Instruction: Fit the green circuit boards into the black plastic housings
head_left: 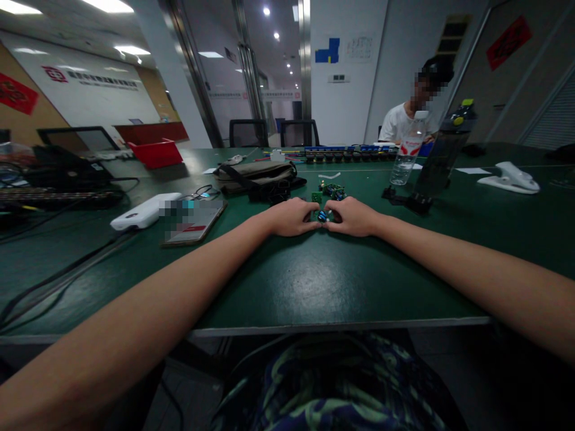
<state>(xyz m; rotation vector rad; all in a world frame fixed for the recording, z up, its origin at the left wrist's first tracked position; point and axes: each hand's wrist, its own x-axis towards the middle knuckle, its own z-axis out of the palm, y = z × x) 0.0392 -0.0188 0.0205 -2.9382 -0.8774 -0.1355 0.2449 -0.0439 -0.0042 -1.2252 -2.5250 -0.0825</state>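
My left hand [295, 216] and my right hand [353, 216] meet over the green table [287, 287], fingertips nearly touching. Between them is a small dark-blue and green electronic part [322, 216], pinched from both sides by thumbs and fingers. Just behind the fingers lie several small green circuit boards [333, 190]. To the left of my left hand sit a black item [272, 193] and a grey-brown pouch [258, 175] with a dark strap. My fingers partly hide the held part, so its exact shape is unclear.
A phone [195, 224] and white device [146, 211] with cables lie left. A water bottle [406, 152], dark bottle [444, 155], black stand [411, 199] and white clip-like object [510, 178] are right. A person [399, 123] sits across; a red bin [156, 154] is far left.
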